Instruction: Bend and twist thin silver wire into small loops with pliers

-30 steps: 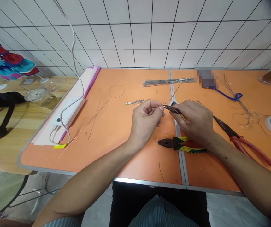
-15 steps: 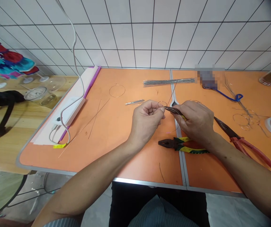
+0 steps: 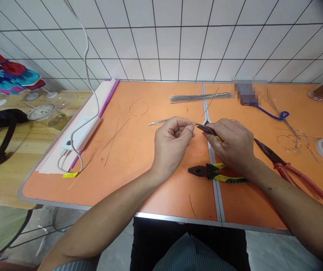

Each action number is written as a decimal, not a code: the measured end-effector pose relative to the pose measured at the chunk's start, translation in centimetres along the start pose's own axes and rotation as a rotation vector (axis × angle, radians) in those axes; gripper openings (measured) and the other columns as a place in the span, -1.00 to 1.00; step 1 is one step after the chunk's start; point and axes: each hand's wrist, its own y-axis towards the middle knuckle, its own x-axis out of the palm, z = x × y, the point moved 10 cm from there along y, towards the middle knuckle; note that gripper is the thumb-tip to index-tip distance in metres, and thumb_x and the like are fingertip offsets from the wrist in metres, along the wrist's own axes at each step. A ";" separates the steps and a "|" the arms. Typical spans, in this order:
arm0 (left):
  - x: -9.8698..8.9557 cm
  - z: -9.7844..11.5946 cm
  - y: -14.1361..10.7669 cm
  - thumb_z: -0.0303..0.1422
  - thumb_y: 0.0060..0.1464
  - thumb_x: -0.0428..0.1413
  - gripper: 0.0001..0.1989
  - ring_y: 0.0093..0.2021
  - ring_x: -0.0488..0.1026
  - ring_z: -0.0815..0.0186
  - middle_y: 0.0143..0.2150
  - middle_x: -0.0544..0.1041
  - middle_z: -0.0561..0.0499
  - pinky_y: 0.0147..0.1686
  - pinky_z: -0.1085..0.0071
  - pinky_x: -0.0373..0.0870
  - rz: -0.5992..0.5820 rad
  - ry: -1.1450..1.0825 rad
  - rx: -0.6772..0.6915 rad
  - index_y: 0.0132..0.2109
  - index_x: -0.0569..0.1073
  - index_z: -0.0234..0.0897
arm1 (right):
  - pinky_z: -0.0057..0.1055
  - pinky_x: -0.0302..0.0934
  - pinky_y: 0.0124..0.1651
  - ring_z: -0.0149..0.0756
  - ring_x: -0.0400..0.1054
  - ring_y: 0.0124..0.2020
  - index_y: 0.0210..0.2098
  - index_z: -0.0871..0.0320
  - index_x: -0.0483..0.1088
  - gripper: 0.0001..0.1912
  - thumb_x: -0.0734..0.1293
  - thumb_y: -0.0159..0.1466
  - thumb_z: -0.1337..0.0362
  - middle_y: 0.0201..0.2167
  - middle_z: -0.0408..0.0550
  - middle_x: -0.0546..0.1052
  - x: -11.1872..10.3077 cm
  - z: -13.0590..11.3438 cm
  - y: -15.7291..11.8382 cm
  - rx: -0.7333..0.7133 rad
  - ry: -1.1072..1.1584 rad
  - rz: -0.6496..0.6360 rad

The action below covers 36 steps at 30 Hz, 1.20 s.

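Observation:
My left hand (image 3: 170,146) pinches a thin wire (image 3: 195,124) between thumb and fingertips above the orange table. In my right hand (image 3: 232,142) is a small pair of pliers (image 3: 205,129) with a yellow handle, its dark jaws pointing left at the wire. Only a short stretch of wire shows between fingertips and jaws; whether the jaws grip it I cannot tell. Another fine wire end (image 3: 213,98) slants up behind the pliers. Below my right hand lie yellow-and-green combination pliers (image 3: 199,171). Red-handled long-nose pliers (image 3: 267,152) rest by my right wrist.
A bundle of straight wires (image 3: 189,99) lies at the back. On the left are a wire ring (image 3: 148,108), crossed loose wires (image 3: 112,141) and a white power strip (image 3: 89,135) with its cord. Wire scraps (image 3: 296,140) and a white tape roll (image 3: 319,150) are at right.
My left hand has shifted slightly left, opening a small gap from the pliers' tip. The wire loop that showed above the fingertips has turned and hardly shows. My right hand stays nearly still.

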 end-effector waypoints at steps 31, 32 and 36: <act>2.6 -2.5 -1.0 -0.18 0.31 0.37 -0.72 -0.58 0.37 0.47 -0.38 0.64 0.01 -0.60 0.48 0.31 -0.283 0.027 -0.260 -0.29 0.59 -0.25 | -0.23 0.38 -0.16 -0.21 0.43 -0.26 -0.30 0.02 0.58 -0.74 0.58 0.38 0.01 -0.30 -0.10 0.58 2.2 3.8 -0.8 0.630 1.076 -0.193; 2.5 -2.4 -1.0 -0.17 0.31 0.37 -0.71 -0.58 0.37 0.47 -0.39 0.63 0.02 -0.60 0.49 0.32 -0.281 0.045 -0.254 -0.30 0.58 -0.25 | -0.24 0.38 -0.16 -0.21 0.42 -0.27 -0.30 0.02 0.57 -0.73 0.58 0.38 0.01 -0.31 -0.10 0.57 2.3 3.7 -0.8 0.629 1.081 -0.200; 2.7 -2.3 -1.0 -0.18 0.35 0.34 -0.70 -0.59 0.36 0.47 -0.40 0.61 0.04 -0.62 0.51 0.29 -0.310 0.079 -0.248 -0.31 0.55 -0.23 | -0.25 0.33 -0.18 -0.22 0.38 -0.29 -0.29 0.04 0.54 -0.72 0.55 0.42 0.01 -0.34 -0.11 0.52 2.9 3.0 -1.0 0.627 1.154 -0.285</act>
